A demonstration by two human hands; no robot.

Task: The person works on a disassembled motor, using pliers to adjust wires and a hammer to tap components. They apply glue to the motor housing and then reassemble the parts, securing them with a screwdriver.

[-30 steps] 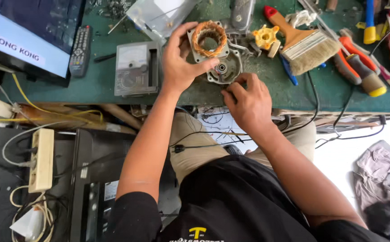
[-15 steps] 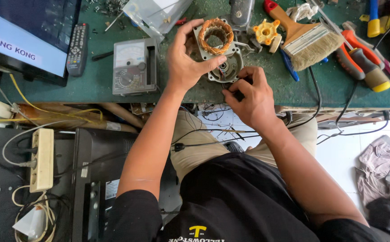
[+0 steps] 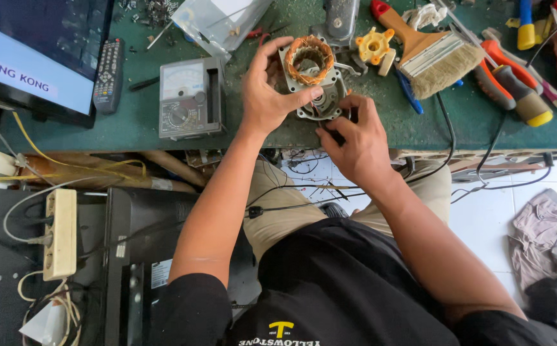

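Observation:
A small motor stator [image 3: 308,59] with copper windings sits on the green bench in a grey metal housing [image 3: 320,99]. My left hand [image 3: 269,91] grips its left side, thumb over the housing front. My right hand [image 3: 354,142] is at the bench's front edge just below the housing. It pinches a thin dark tool [image 3: 335,135] whose tip points up at the housing's underside.
An analogue multimeter [image 3: 188,97] lies left of my left hand, with a remote control [image 3: 106,74] and a screen [image 3: 32,54] farther left. A paintbrush [image 3: 427,52], a yellow plastic part [image 3: 373,46] and orange-handled tools [image 3: 515,90] lie to the right. A power strip [image 3: 59,232] hangs below.
My right hand has moved up from below the bench edge to the motor housing. My left hand keeps its hold on the stator.

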